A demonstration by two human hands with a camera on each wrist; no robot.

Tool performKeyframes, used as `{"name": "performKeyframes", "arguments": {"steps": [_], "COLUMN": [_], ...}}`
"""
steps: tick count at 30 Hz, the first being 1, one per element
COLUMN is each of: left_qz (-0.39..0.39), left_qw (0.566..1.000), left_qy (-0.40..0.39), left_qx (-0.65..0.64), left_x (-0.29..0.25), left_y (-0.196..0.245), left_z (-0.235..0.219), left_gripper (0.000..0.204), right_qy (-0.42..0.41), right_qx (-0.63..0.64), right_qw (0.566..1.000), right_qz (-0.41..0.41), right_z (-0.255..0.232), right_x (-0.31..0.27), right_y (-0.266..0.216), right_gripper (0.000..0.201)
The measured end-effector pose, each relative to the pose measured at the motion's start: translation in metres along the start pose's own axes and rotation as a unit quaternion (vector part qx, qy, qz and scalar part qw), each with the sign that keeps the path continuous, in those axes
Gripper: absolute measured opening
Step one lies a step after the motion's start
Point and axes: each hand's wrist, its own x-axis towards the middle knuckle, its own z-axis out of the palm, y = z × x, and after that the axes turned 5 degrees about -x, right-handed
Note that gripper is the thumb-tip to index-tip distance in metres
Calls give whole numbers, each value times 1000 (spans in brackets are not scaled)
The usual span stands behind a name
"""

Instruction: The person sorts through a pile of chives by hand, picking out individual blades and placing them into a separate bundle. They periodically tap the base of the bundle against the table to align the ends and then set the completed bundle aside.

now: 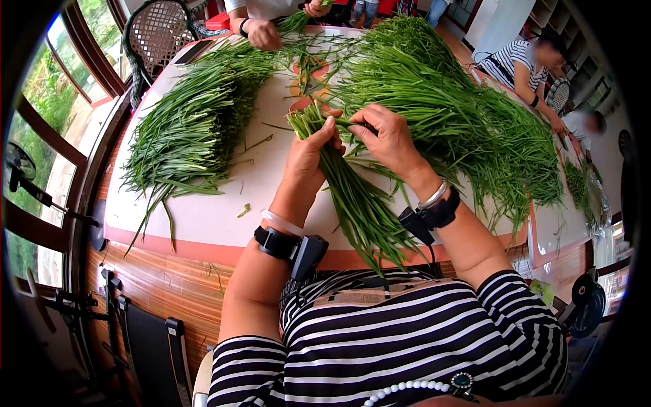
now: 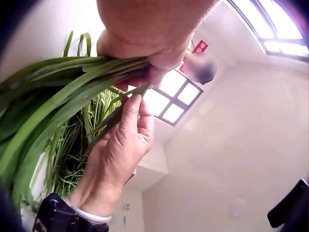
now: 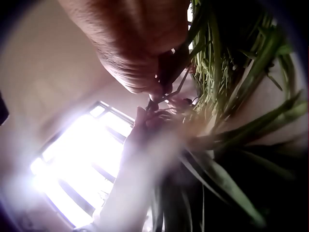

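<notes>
My left hand (image 1: 306, 157) grips a bunch of garlic chives (image 1: 352, 197) near its pale stem ends. The long green leaves hang down toward my lap, past the table edge. Close beside the stems, my right hand (image 1: 390, 142) pinches a chive stalk (image 1: 349, 124) between thumb and forefinger. The left wrist view shows the bunch (image 2: 48, 106) running out from under the left hand (image 2: 149, 29), with the right hand (image 2: 118, 150) pinching at the stems. The right wrist view is partly blurred; the right hand (image 3: 140, 43) meets the left one there.
A chive pile (image 1: 196, 129) lies on the left of the white table (image 1: 210, 214), and a larger pile (image 1: 434, 95) covers its right. Loose scraps (image 1: 244, 210) lie between. Across the table another person's hand (image 1: 261, 34) handles chives. Someone in stripes (image 1: 522, 68) works at right.
</notes>
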Motion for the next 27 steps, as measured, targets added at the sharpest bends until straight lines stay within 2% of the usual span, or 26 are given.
{"name": "performKeyframes", "arguments": {"steps": [4, 6, 7, 10, 13, 18, 21, 22, 25, 26, 27], "left_qz": [2, -4, -6, 10, 25, 36, 74, 70, 67, 60, 59], "left_qw": [1000, 1000, 999, 1000, 1000, 999, 993, 992, 996, 997, 996], "left_qy": [-10, 12, 24, -27, 2, 14, -5, -5, -20, -40, -73], "left_qx": [-2, -26, -38, -9, 9, 35, 92, 109, 62, 38, -7], "left_x": [0, -2, -2, -2, -3, -1, 2, 2, 4, 5, 5], "left_y": [1, 0, -1, -1, -1, 2, -5, -3, 6, 12, 17], "left_z": [2, 4, 5, 4, 8, 4, 1, -2, -5, -9, -11], "left_gripper": [35, 36, 36, 33, 27, 19, 27, 23, 20, 19, 19], "right_qy": [32, 51, 55, 61, 60, 64, 74, 60, 55, 54, 77], "right_qx": [79, 119, 96, 42, 22, 80, 62, 49, 6, -7, -43], "right_qw": [994, 985, 989, 996, 998, 994, 995, 996, 998, 998, 996], "right_qz": [70, 111, 98, 48, -20, 48, 34, 40, -26, 19, 0], "right_z": [3, 7, 7, 9, 13, 13, 15, 13, -4, -18, -27], "right_x": [-2, -3, -3, -3, -5, -11, -11, -11, -9, -8, -9], "right_y": [-6, -1, -1, -5, -15, -23, -22, -22, -8, -4, 15], "right_gripper": [10, 9, 9, 9, 9, 7, 5, 6, 7, 7, 8]}}
